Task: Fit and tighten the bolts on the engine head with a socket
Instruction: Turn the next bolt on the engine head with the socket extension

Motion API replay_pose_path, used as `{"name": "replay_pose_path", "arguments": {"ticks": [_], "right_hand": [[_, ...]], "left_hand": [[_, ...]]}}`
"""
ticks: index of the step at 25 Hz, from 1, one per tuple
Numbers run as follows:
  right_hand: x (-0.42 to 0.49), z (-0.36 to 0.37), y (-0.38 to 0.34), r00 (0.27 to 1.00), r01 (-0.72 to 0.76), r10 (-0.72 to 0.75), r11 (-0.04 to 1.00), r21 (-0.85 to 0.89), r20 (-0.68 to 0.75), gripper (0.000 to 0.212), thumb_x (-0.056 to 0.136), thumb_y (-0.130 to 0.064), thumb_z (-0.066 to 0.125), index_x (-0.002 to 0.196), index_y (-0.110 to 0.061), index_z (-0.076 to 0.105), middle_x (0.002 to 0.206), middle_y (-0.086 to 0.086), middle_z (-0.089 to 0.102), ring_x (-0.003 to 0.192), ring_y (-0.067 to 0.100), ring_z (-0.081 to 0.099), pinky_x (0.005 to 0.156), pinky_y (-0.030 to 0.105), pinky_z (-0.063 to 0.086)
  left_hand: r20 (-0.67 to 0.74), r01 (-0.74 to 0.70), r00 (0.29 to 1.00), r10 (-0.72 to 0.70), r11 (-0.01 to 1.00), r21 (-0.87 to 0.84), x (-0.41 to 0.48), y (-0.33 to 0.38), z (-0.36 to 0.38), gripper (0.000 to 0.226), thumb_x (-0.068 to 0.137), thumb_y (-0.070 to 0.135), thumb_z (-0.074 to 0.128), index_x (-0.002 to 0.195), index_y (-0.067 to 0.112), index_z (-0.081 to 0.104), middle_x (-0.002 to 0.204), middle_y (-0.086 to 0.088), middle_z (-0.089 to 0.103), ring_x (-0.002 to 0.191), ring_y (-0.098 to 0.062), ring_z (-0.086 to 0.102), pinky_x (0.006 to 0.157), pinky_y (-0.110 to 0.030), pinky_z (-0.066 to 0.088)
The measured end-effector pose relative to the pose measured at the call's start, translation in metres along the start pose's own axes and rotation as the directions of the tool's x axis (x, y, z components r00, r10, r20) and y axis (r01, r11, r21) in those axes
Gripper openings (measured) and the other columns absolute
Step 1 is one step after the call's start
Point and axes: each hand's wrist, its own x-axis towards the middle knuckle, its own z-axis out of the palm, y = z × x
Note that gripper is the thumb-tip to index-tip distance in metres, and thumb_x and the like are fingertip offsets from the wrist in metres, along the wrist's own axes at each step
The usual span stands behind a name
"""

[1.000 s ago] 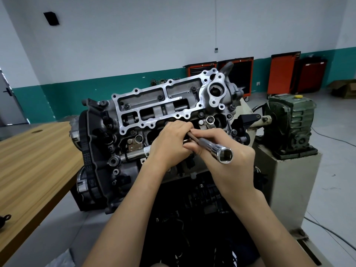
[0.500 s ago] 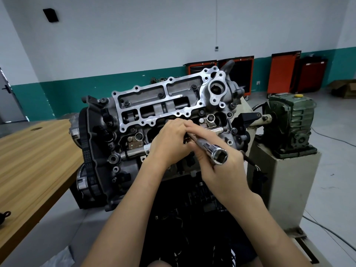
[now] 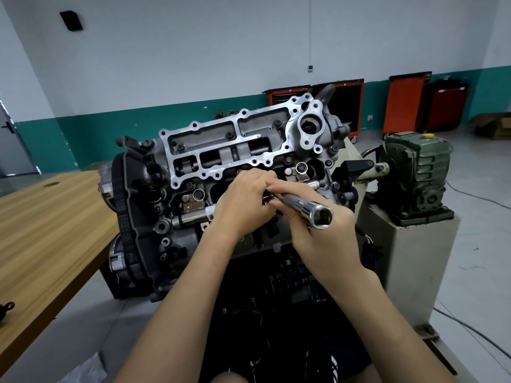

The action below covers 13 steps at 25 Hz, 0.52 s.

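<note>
The grey engine head lies tilted toward me on its stand, with dark bolts seated along its upper frame. A chrome socket tool points its open hex end at me. My right hand grips the tool's shaft from below. My left hand curls its fingers round the tool's thin far end, just in front of the head. A small brownish piece shows between the fingers there, and the tool's tip is hidden by them.
A wooden table stands to the left with a small black part near its edge. On the right, a green gearbox sits on a beige pedestal. Cables cross the floor. Red tool cabinets line the back wall.
Both hands stay together on the tool in front of the head. The tool's open end has shifted only slightly. Nothing was taken or let go.
</note>
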Motion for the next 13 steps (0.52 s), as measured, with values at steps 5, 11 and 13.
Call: {"name": "replay_pose_path", "arguments": {"ticks": [5, 11, 13], "right_hand": [[0.0022, -0.0029, -0.0004, 0.997, -0.001, 0.001, 1.0, -0.003, -0.08, 0.023, 0.083, -0.013, 0.074, 0.1, 0.002, 0.07, 0.089, 0.011, 0.073, 0.076, 0.024, 0.069, 0.067, 0.033, 0.055], [0.003, -0.0039, 0.0018, 0.997, 0.032, -0.033, 0.999, -0.018, -0.066, 0.022, 0.078, 0.004, 0.076, 0.1, 0.001, 0.071, 0.087, 0.009, 0.074, 0.074, 0.019, 0.068, 0.069, 0.025, 0.053], [0.0031, -0.0058, 0.001, 0.992, 0.027, -0.029, 0.999, -0.019, -0.12, 0.025, 0.073, -0.009, 0.083, 0.094, -0.001, 0.072, 0.076, 0.008, 0.072, 0.063, 0.024, 0.066, 0.058, 0.03, 0.05]], "left_hand": [[0.021, -0.023, 1.0, 0.023, 0.999, 0.04, 0.0014, 0.0021, 0.0002, 0.007, 0.08, 0.015, 0.056, 0.086, 0.012, 0.056, 0.086, 0.004, 0.053, 0.087, -0.019, 0.047, 0.066, -0.019, 0.023], [0.014, -0.024, 1.0, 0.024, 0.999, 0.031, 0.0003, 0.0015, -0.0002, 0.007, 0.079, 0.015, 0.056, 0.086, 0.012, 0.055, 0.086, 0.003, 0.055, 0.086, -0.012, 0.043, 0.069, -0.014, 0.027], [0.027, -0.03, 0.999, 0.028, 0.998, 0.059, 0.001, -0.0002, 0.0016, 0.009, 0.079, 0.018, 0.057, 0.086, 0.013, 0.054, 0.087, 0.003, 0.055, 0.086, -0.017, 0.045, 0.068, -0.02, 0.025]]}}
